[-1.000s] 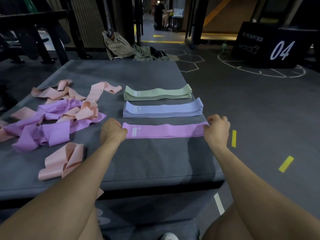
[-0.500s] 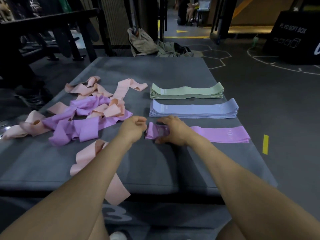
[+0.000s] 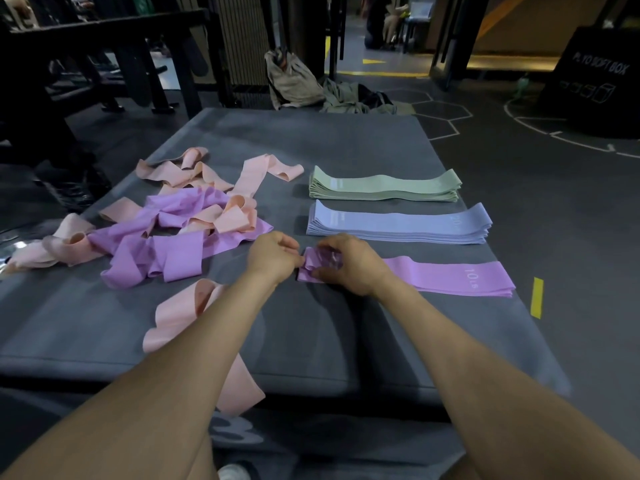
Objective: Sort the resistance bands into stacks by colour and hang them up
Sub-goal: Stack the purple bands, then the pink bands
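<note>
I see the purple band [image 3: 450,278] lying flat near the right front edge of the grey mat [image 3: 346,140], its right end printed "10 LB". My two hands meet at its left end: the right hand [image 3: 349,265] curls over that end with its fingers pressing the bunched fabric down, and the left hand [image 3: 273,258] pinches the same end at the tip. Just behind it lies the blue stack [image 3: 398,225], and behind that the green stack [image 3: 384,187], all three parallel. To the left sits the unsorted heap of loose purple bands [image 3: 166,247] tangled with pink bands [image 3: 194,174]. One more pink band [image 3: 180,317] droops over the mat's front edge, partly under my left forearm.
</note>
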Demonstrator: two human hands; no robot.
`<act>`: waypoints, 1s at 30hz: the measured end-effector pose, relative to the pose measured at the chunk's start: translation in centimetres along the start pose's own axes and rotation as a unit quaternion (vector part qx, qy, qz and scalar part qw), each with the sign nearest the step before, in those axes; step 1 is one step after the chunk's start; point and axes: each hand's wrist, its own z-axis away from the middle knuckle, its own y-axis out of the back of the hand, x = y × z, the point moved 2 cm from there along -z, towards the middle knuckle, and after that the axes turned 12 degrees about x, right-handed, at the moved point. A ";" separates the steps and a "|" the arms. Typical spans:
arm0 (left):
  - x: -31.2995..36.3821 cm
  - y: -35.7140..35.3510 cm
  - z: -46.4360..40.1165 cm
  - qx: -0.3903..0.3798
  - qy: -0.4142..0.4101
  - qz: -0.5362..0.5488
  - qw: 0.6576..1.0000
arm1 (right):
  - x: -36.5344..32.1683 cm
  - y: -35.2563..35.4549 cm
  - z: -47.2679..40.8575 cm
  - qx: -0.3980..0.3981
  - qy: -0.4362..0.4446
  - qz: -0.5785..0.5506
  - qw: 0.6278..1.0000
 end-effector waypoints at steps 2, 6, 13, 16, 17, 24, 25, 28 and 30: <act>0.0 0.1 0.0 0.007 0.006 -0.018 1.000 | 0.0 0.0 0.0 0.003 0.004 -0.001 1.000; 0.4 0.2 0.4 0.014 0.001 -0.027 1.000 | -0.2 0.1 0.0 -0.003 0.000 -0.002 1.000; 0.0 1.0 0.9 -0.048 0.083 0.014 0.995 | -1.3 0.9 0.7 -0.015 -0.002 -0.037 0.999; -0.1 1.4 1.0 -0.057 0.072 -0.002 0.996 | -1.4 0.8 0.8 -0.017 0.002 -0.032 0.999; -0.1 1.4 1.1 -0.057 0.062 -0.009 0.996 | -1.5 0.8 0.8 -0.014 0.000 -0.032 0.999; 0.0 1.2 0.9 0.003 -0.038 -0.071 0.997 | -1.5 -0.2 0.5 -0.009 -0.003 -0.011 1.000; 0.3 1.1 1.0 0.031 -0.080 -0.085 0.993 | -1.4 -0.1 0.6 -0.006 0.000 -0.011 1.000; 1.3 0.6 1.9 0.078 -0.211 -0.084 0.971 | -0.9 1.3 1.1 0.017 -0.020 -0.027 0.999; 1.5 -0.1 2.5 0.063 -0.275 -0.085 0.956 | 0.2 2.6 1.5 0.046 -0.039 -0.024 0.998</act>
